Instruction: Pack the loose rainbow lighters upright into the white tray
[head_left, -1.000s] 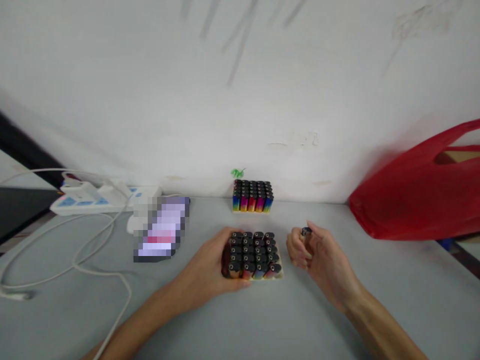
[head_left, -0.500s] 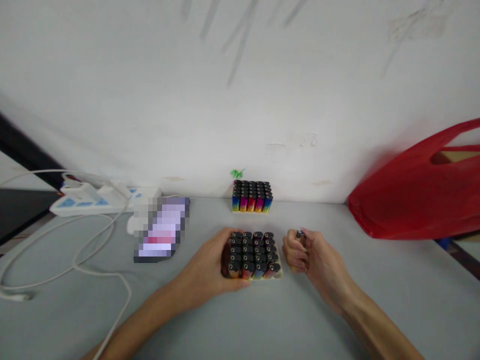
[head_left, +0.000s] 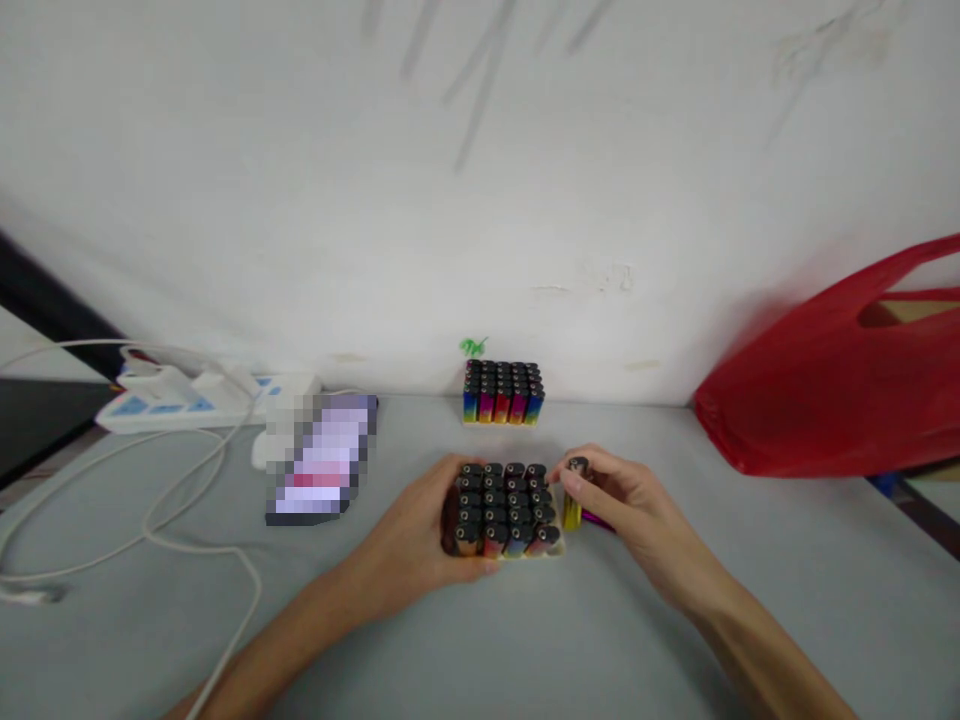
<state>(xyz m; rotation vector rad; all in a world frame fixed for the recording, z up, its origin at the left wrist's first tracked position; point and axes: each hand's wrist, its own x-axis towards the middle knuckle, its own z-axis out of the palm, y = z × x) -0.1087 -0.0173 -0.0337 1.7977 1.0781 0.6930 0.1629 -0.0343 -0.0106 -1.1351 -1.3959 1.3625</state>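
Note:
My left hand (head_left: 420, 530) is closed around the left side of a tray of lighters (head_left: 504, 512), its thumb along the near edge. The lighters stand upright in rows with black tops, and pale tray shows at the right side (head_left: 556, 548). Just right of it, my right hand (head_left: 626, 500) pinches a yellow lighter (head_left: 573, 510) upright between thumb and fingers. A purple lighter (head_left: 598, 521) pokes out slantwise under that hand; whether the palm holds it or it lies on the table, I cannot tell.
A second block of colourful lighters (head_left: 502, 395) stands against the wall. To the left are a phone (head_left: 326, 455), a white power strip (head_left: 172, 408) and a looping white cable (head_left: 244, 560). A red bag (head_left: 817, 400) occupies the right side.
My right hand has turned from a curled fist to a fingertip pinch and moved slightly left towards the tray. The yellow and purple lighters now show. My left hand stays in place.

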